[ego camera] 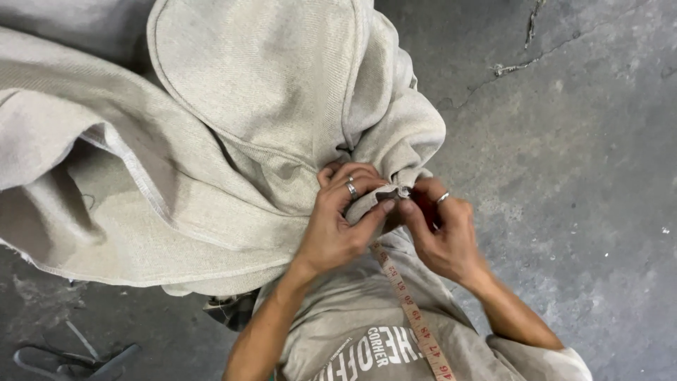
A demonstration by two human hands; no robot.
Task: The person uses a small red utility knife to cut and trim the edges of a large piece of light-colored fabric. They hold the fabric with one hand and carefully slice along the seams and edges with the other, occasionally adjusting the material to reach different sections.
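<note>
While both hands meet just right of frame centre, the left hand (337,224) is curled closed, thumb and fingers pinching a bunched fold of the beige woven fabric (211,141); a silver ring (351,189) sits on one finger. Right hand (441,229), at 3 o'clock from the left and almost touching it, is likewise closed, fingertips gripping the same fold at its edge; it also wears a ring (442,198). The fabric is a large stitched cover with a rounded seamed panel at 12 o'clock, spreading from the hands toward 9 and 11 o'clock and draped over something hidden. A tape measure (412,310) hangs from below the hands toward 6 o'clock, lying over the person's grey shirt (352,331). Concrete floor (578,141), cracked at 1 o'clock, fills the right side. Dark metal object (70,360) at 7 o'clock, not identifiable.
</note>
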